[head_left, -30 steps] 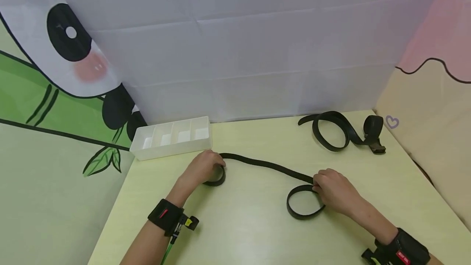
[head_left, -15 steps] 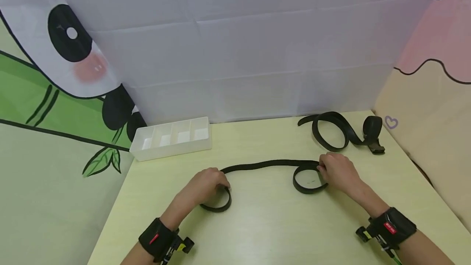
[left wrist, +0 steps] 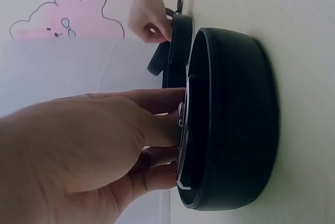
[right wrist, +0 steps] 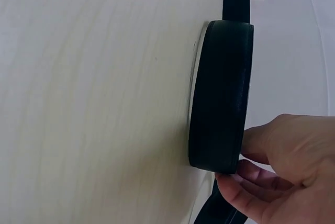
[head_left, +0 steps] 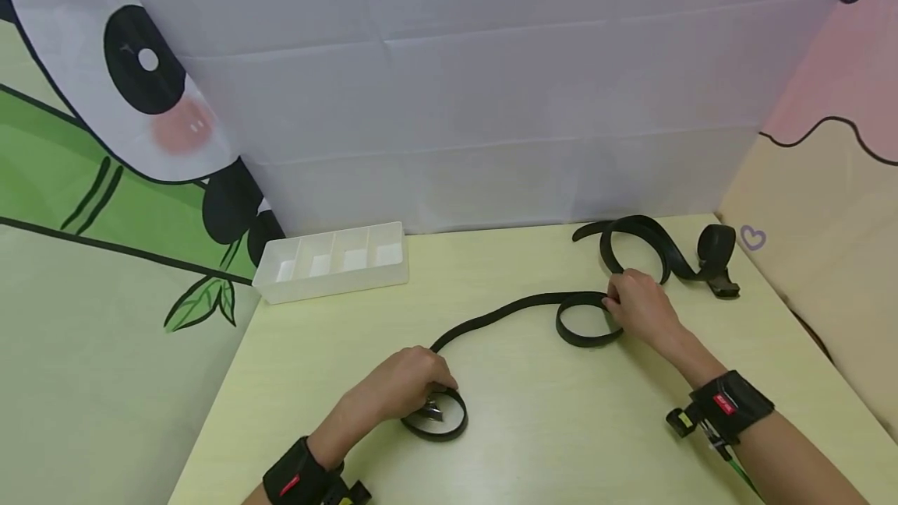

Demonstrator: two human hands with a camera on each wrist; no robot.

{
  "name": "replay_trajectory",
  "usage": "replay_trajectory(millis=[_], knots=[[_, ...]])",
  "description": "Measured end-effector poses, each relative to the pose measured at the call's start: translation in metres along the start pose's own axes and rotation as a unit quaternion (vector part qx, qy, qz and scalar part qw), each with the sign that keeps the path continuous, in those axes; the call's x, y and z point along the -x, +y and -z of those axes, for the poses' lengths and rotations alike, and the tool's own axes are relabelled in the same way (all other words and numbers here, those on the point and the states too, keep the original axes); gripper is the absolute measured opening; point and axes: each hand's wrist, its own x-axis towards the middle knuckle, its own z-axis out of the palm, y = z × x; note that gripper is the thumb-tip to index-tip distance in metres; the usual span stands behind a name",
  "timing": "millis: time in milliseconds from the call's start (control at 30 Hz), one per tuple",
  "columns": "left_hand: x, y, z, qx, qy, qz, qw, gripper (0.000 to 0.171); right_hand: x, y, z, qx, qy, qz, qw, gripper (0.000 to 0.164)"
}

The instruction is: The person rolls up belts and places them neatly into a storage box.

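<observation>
A black belt (head_left: pixel 519 304) stands on its edge across the table, bent into a loop at each end. My left hand (head_left: pixel 409 382) grips it at the left loop. Inside that loop is a silver buckle (head_left: pixel 431 411), and the left wrist view shows my fingertips right at the buckle's plate (left wrist: pixel 184 145). Farther back, my right hand (head_left: pixel 641 309) pinches the right loop (right wrist: pixel 220 98) between thumb and fingers. A second black belt (head_left: pixel 675 262), loosely curled, lies just behind the right hand, which overlaps it in the head view.
At the back left of the table (head_left: pixel 533 427) stands a white tray (head_left: pixel 337 287) with several compartments. A pale cloth backdrop (head_left: pixel 449 115) rises along the table's far edge, and printed panels flank both sides.
My left hand has drawn its belt loop toward me and slightly right. The right hand has carried its loop away from me, closer to the second belt. The tray stays put.
</observation>
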Motion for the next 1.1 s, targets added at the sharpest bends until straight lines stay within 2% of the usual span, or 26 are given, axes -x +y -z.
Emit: replay_trajectory(millis=[233, 367, 500, 600, 633, 667, 800, 867, 933, 1033, 1100], knots=[[-0.010, 0.024, -0.004, -0.006, -0.039, -0.037, 0.9985, 0.019, -0.005, 0.005, 0.000, -0.013, -0.009, 0.004, 1.000, 0.008], [-0.017, 0.032, -0.005, 0.007, -0.054, -0.033, 0.9980, 0.015, -0.007, 0.004, -0.003, -0.009, -0.008, 0.025, 1.000, 0.004], [-0.027, 0.033, -0.003, 0.037, -0.069, -0.028, 0.9965, 0.012, -0.009, -0.001, -0.006, -0.008, -0.008, 0.047, 0.999, 0.005], [-0.039, 0.029, -0.001, 0.074, -0.070, -0.036, 0.9942, 0.013, -0.010, -0.007, -0.011, -0.015, -0.007, 0.071, 0.997, 0.006], [-0.044, 0.027, 0.000, 0.085, -0.064, -0.040, 0.9936, 0.015, -0.012, -0.001, -0.019, -0.032, -0.001, 0.089, 0.995, 0.004], [-0.050, 0.025, 0.002, 0.094, -0.054, -0.043, 0.9932, 0.017, -0.013, -0.005, -0.021, -0.038, 0.001, 0.098, 0.994, 0.004], [-0.081, 0.010, 0.009, 0.103, 0.008, -0.045, 0.9936, 0.023, -0.016, -0.019, -0.031, -0.052, 0.004, 0.122, 0.991, 0.005], [-0.098, 0.000, 0.010, 0.093, 0.044, -0.034, 0.9941, 0.025, -0.016, -0.034, -0.029, -0.043, -0.006, 0.116, 0.992, 0.008], [-0.112, -0.012, 0.010, 0.086, 0.067, -0.016, 0.9939, 0.028, -0.017, -0.041, -0.033, -0.046, -0.015, 0.119, 0.992, 0.007], [-0.128, -0.027, 0.006, 0.084, 0.069, 0.012, 0.9940, 0.036, -0.018, -0.048, -0.036, -0.053, -0.025, 0.126, 0.990, 0.007], [-0.135, -0.034, 0.004, 0.093, 0.048, 0.027, 0.9941, 0.044, -0.018, -0.052, -0.038, -0.057, -0.029, 0.129, 0.990, 0.008]])
